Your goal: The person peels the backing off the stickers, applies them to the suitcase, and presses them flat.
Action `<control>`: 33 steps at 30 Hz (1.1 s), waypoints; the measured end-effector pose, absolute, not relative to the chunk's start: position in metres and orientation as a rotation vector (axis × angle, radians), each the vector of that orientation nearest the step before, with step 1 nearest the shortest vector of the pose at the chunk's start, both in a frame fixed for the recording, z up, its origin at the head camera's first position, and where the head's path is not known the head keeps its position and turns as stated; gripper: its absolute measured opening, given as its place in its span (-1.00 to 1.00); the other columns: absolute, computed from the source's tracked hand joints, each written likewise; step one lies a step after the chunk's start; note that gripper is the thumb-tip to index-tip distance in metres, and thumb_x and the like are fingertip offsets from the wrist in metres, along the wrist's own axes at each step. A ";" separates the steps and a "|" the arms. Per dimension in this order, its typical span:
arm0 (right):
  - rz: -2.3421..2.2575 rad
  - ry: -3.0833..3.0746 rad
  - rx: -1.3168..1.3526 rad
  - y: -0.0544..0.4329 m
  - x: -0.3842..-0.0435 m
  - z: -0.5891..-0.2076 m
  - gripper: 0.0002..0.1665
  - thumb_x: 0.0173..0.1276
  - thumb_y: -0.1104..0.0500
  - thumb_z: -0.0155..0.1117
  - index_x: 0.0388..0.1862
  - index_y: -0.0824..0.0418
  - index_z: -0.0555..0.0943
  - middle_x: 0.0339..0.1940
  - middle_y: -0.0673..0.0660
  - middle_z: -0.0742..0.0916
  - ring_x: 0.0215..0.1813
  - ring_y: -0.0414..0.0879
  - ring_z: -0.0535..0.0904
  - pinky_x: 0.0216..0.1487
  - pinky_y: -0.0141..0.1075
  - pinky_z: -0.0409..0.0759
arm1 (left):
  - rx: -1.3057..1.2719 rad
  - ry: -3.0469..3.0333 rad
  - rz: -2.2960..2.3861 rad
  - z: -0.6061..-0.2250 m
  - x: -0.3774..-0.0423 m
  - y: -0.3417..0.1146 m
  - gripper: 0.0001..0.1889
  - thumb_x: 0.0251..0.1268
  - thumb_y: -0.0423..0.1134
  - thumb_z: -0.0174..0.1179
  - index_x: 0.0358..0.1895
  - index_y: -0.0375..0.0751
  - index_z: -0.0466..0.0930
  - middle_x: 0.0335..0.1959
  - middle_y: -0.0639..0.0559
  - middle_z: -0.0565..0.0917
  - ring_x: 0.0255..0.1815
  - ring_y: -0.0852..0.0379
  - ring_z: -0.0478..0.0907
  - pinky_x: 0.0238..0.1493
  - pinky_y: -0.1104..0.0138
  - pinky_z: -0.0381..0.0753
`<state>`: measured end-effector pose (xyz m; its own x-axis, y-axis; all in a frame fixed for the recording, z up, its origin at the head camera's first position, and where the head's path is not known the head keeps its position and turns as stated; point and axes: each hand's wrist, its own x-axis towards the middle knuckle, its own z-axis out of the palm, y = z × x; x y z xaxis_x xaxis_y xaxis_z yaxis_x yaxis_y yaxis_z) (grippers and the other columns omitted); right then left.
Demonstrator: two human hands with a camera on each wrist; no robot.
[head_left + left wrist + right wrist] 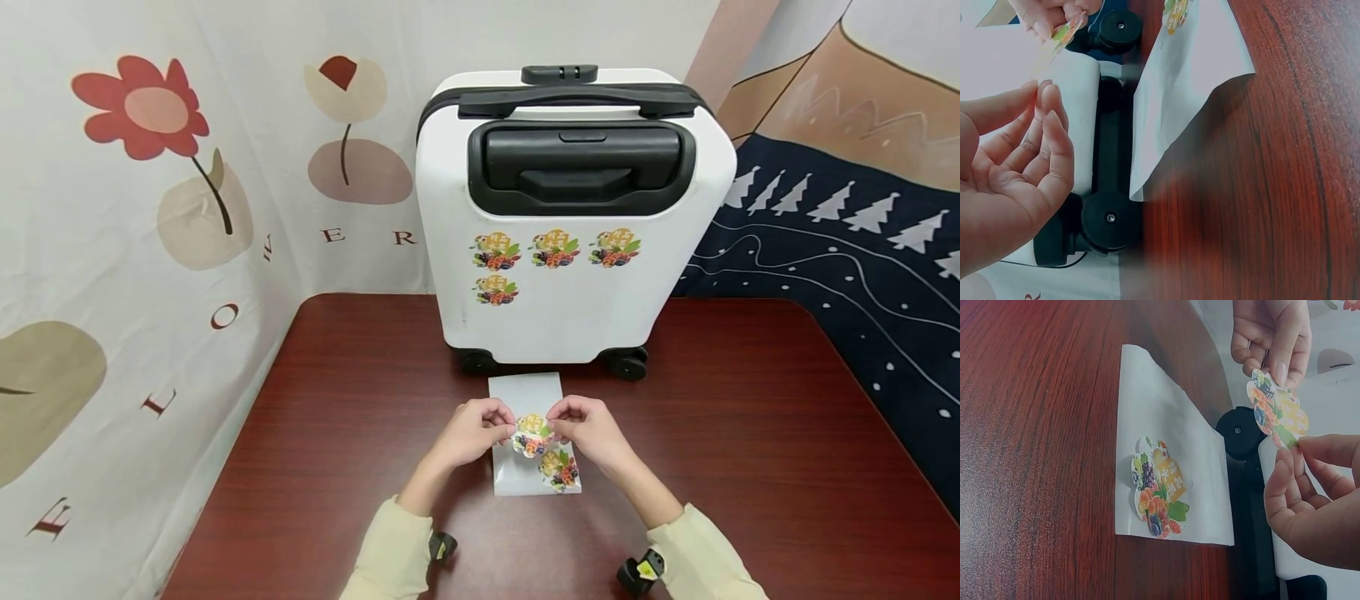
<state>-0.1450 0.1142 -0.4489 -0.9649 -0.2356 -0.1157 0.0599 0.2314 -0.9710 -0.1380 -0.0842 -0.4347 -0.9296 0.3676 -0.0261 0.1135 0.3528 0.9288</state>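
Observation:
Between my two hands hangs a fruit-patterned sticker [532,436], pinched at opposite edges. My left hand [477,431] holds its left edge between thumb and forefinger, and my right hand [592,429] pinches the right edge. In the right wrist view the sticker [1275,409] shows its printed fruit face, lifted off the table. Below it lies a white backing sheet [517,479] with another fruit sticker [559,471] on it. Behind the sheet stands a white suitcase [570,321]. Several matching stickers [555,249] are on its front: a row of three, with one under the leftmost.
The suitcase stands on a dark red wooden table [337,400], on black wheels [628,364]. Its black handle recess [582,167] is above the stickers. A flower-printed cloth [225,100] hangs at the left and back, and a dark tree-patterned cloth [832,242] at the right.

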 end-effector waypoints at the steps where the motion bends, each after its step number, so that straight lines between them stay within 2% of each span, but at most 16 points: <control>1: -1.802 2.269 -0.166 0.114 -0.145 -0.449 -0.93 0.12 0.46 0.21 -0.39 0.48 0.54 -0.56 0.14 0.60 -0.51 -0.07 0.50 -0.45 -0.29 0.54 | 0.432 2.390 1.608 -0.435 -0.138 -0.084 -0.97 0.10 -0.56 0.12 -0.44 -0.51 0.52 -0.56 -0.28 0.57 -0.62 0.17 0.46 -0.57 0.46 0.43; 4: -1.800 2.275 -0.171 0.114 -0.146 -0.450 -0.93 0.12 0.46 0.21 -0.39 0.49 0.54 -0.56 0.11 0.59 -0.51 -0.07 0.50 -0.45 -0.29 0.54 | 0.430 2.409 1.600 -0.441 -0.140 -0.084 -0.96 0.11 -0.53 0.13 -0.46 -0.43 0.53 -0.58 -0.18 0.57 -0.62 0.14 0.49 -0.57 0.48 0.41; 7: -1.806 2.274 -0.169 0.115 -0.147 -0.451 -0.92 0.11 0.46 0.21 -0.38 0.50 0.53 -0.56 0.11 0.59 -0.51 -0.08 0.49 -0.45 -0.28 0.53 | 0.434 2.418 1.599 -0.449 -0.144 -0.085 -0.95 0.11 -0.50 0.16 -0.47 -0.37 0.54 -0.60 -0.08 0.57 -0.58 -0.01 0.54 -0.57 0.46 0.42; 10: -1.811 2.272 -0.165 0.115 -0.148 -0.451 -0.91 0.11 0.46 0.21 -0.38 0.50 0.53 -0.55 0.11 0.59 -0.52 -0.11 0.47 -0.46 -0.28 0.53 | 0.445 2.409 1.622 -0.453 -0.147 -0.086 -0.95 0.10 -0.48 0.17 -0.47 -0.38 0.54 -0.61 -0.05 0.56 -0.55 -0.14 0.54 -0.58 0.44 0.43; 13: -1.818 2.270 -0.158 0.115 -0.148 -0.452 -0.90 0.09 0.47 0.21 -0.37 0.50 0.53 -0.53 0.12 0.60 -0.53 -0.14 0.47 -0.46 -0.28 0.53 | 0.448 2.407 1.638 -0.453 -0.148 -0.087 -0.96 0.09 -0.47 0.18 -0.46 -0.39 0.54 -0.61 -0.04 0.56 -0.53 -0.19 0.55 -0.58 0.44 0.43; 20: -1.841 2.217 -0.137 0.118 -0.149 -0.451 -0.87 0.08 0.48 0.19 -0.37 0.55 0.49 -0.55 0.11 0.60 -0.54 -0.15 0.49 -0.45 -0.32 0.54 | 0.426 2.444 1.634 -0.449 -0.148 -0.089 -0.96 0.10 -0.47 0.19 -0.42 -0.40 0.55 -0.59 -0.03 0.57 -0.50 -0.20 0.55 -0.56 0.44 0.45; 27: -1.832 2.216 -0.171 0.119 -0.150 -0.450 -0.88 0.09 0.45 0.23 -0.39 0.53 0.51 -0.55 0.14 0.61 -0.54 -0.10 0.49 -0.45 -0.29 0.55 | 0.424 2.447 1.642 -0.447 -0.149 -0.088 -0.95 0.12 -0.45 0.18 -0.40 -0.41 0.55 -0.57 -0.04 0.57 -0.50 -0.19 0.56 -0.54 0.45 0.47; 33: -1.834 2.228 -0.200 0.118 -0.151 -0.444 -0.97 0.12 0.48 0.20 -0.42 0.45 0.54 -0.55 0.18 0.62 -0.56 -0.13 0.47 -0.48 -0.31 0.53 | 0.416 2.455 1.660 -0.445 -0.151 -0.088 -0.95 0.12 -0.45 0.18 -0.40 -0.41 0.54 -0.59 -0.04 0.56 -0.53 -0.12 0.55 -0.54 0.44 0.46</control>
<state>-0.1509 0.1180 -0.4445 -0.9597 -0.2612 -0.1033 0.0512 0.1990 -0.9787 -0.1506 -0.0879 -0.4448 -0.9506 0.3089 0.0319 0.1447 0.3497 0.9256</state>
